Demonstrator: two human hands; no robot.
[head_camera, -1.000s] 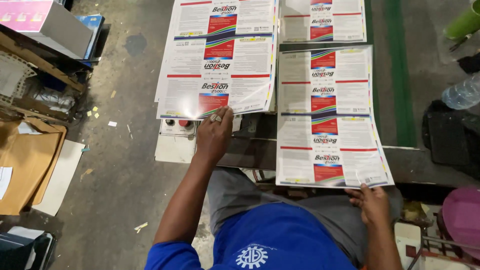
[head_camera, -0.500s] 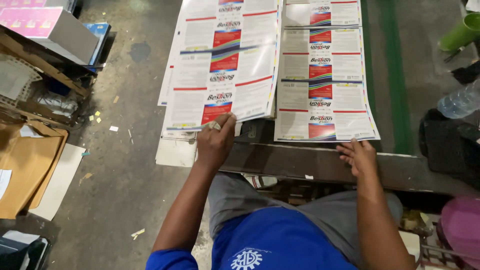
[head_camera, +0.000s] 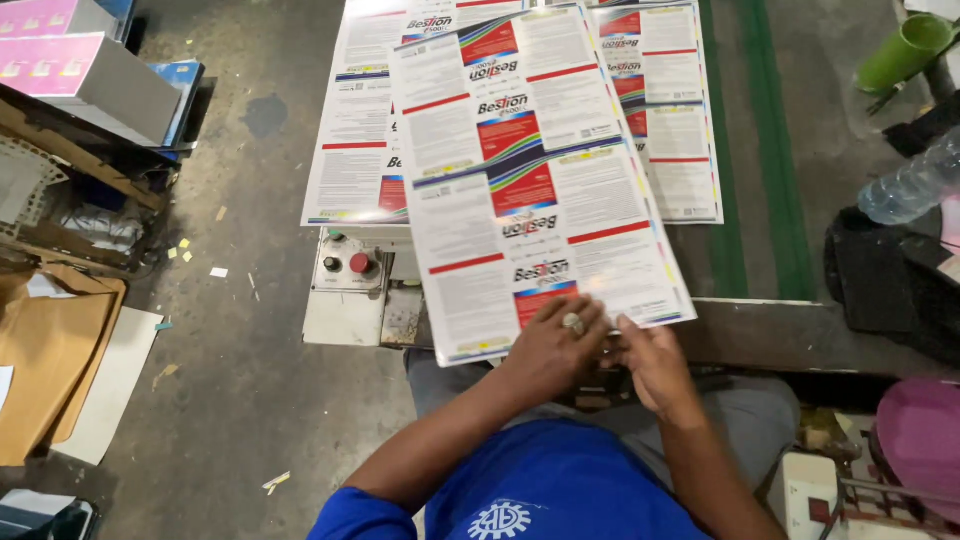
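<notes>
one head view, looking steeply down, close over hands (head_camera: 600, 350)

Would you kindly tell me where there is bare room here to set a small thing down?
Free: the green-striped table strip between the printed sheets and the clear bottle, and the concrete floor left of the control box. Crowded: the table edge where both hands, left hand and right hand, grip the top sheet.

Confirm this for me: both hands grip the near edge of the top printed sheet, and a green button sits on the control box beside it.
Not quite. The head view shows the left hand and right hand at the near edge of the top printed sheet, but the large button on the control box is red, not green.
</notes>
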